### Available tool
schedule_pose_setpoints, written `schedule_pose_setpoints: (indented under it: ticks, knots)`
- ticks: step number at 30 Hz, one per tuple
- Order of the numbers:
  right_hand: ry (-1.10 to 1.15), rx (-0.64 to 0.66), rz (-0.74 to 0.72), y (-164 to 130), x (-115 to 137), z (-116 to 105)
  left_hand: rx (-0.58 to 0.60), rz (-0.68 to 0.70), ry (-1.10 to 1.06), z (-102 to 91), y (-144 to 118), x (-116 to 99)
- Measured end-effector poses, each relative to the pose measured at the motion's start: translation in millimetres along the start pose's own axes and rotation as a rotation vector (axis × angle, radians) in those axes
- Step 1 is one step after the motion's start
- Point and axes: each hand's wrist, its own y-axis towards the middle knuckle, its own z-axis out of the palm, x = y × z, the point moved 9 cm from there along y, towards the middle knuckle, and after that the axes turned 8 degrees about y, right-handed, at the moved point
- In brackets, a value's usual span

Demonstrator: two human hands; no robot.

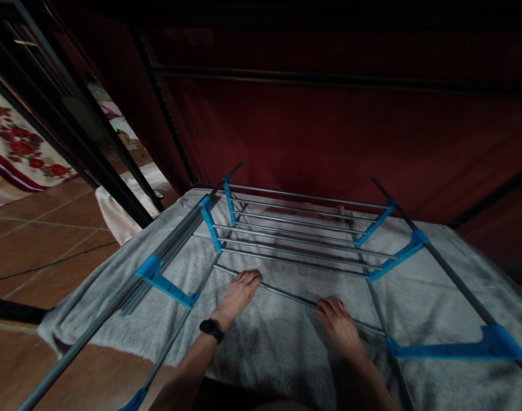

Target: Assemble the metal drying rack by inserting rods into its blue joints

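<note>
I've got both palms pressing the grey towel flat over the rack rail: left hand and right hand, fingers together, curled on it.

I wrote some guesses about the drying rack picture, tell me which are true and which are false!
1. Both hands rest on a metal rod of the drying rack. True.
2. The left hand wears a red glove. False: it is bare, with a black watch on the wrist.
3. The rack's plastic joints are blue. True.
4. A green towel lies under the rack. False: the towel is grey-white.
5. The right hand holds a cup. False: it lies on the rod.
</note>
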Motion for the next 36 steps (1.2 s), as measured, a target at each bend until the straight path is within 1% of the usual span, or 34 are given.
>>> schedule_pose_setpoints:
  ticks: [4,8,10,12,15,17,19,21,23,26,31,36]
  knots:
    - [0.01,0.02,0.026,8.0,3.9,-1.4,0.025,0.008,0.05,4.7,2.9,0.0]
    - [0.022,0.048,0.075,11.3,6.3,-3.1,0.03,0.059,0.084,7.3,4.1,-2.7]
    - [0.031,0.058,0.098,11.4,8.0,-4.1,0.032,0.082,0.101,5.5,4.9,-4.0]
    - [0.042,0.063,0.12,11.4,9.9,-5.8,0.021,0.087,0.118,-1.1,7.2,-4.1]
    - [0.051,0.051,0.139,13.6,12.4,-10.2,-0.019,0.094,0.138,-16.9,13.5,-4.3]
    - [0.054,0.039,0.13,18.1,14.0,-13.0,-0.039,0.101,0.141,-25.6,17.3,-3.9]
    - [0.053,0.016,0.111,25.0,14.6,-15.6,-0.049,0.088,0.14,-29.3,18.8,-1.2]
    - [0.047,-0.014,0.097,32.6,13.3,-17.1,-0.045,0.072,0.139,-26.8,17.5,2.0]
    - [0.037,-0.035,0.096,38.8,10.2,-16.0,-0.033,0.06,0.142,-19.7,14.6,4.6]
    - [0.024,-0.035,0.093,42.3,5.3,-9.1,-0.022,0.055,0.135,-6.9,11.3,6.5]
    - [0.018,-0.053,0.115,34.2,-3.0,-1.0,-0.02,0.051,0.108,8.4,12.2,6.8]
    - [0.038,-0.128,0.165,27.7,-11.1,-4.6,-0.028,0.031,0.096,12.6,13.3,8.5]
